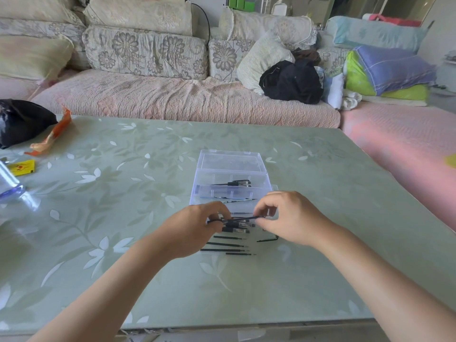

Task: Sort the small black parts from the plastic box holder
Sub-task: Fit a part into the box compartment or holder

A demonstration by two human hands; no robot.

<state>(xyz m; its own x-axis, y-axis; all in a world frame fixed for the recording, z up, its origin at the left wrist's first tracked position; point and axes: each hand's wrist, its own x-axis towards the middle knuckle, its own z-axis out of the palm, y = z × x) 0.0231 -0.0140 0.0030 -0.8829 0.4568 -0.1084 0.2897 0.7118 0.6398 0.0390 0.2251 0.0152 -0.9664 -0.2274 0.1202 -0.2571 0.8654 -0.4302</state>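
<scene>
Presently: left hand (195, 232) and right hand (288, 218) pinch one thin black rod (243, 218). Clear box (230, 178) behind; four rods (228, 245) on table (320, 193)

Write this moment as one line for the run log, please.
left hand: pinches thin black rod | right hand: pinches its other end | clear plastic box: open | loose black rods: on table

Bright daylight, soft shadows, wide-angle edge distortion

green leaf-patterned table (320, 193) bears clear plastic box (230, 169), black refills (225, 244), yellow packet (22, 167).
</scene>
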